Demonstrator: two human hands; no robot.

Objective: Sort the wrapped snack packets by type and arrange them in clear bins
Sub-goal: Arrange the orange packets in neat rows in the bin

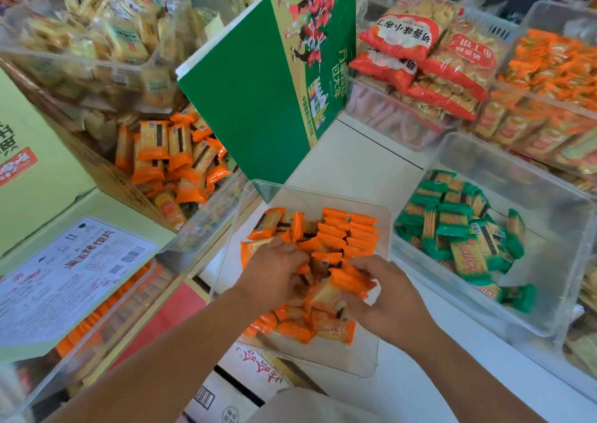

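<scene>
Sorting step: both hands are down in the clear bin (355, 354); judged to be gathering loose orange packets (349, 235) to stand them in rows.
Left hand (274, 274): palm down, fingers bent into the pile. Cannot tell whether it actually grips a packet or only presses.
Right hand (384, 300): fingers and thumb curled round a small clutch of orange packets, held just above the heap.
Between the hands: a tumbled knot of packets at mixed angles, touching both hands.
Beyond the fingertips: a tidy row of orange packets on edge against the bin's far side.
Below the wrists: more loose packets lying flat near the bin's near wall.
Outside the right hand: a second clear bin (517, 177) holding green packets (465, 238), well apart from the orange ones, with no mixing visible.
Beyond the left hand: an open cardboard carton (97, 170) with further orange packets heaped inside.
Doing it well (judgement): turn the held clutch so all labels face one way, then set it on edge snug against the standing row. The left hand should brace that row so it does not topple.
Watch for: slippery wrappers sliding out of the clutch, and flat packets trapped under a new row.
Progress (judgement): partway; one row stands and much is still loose.
</scene>
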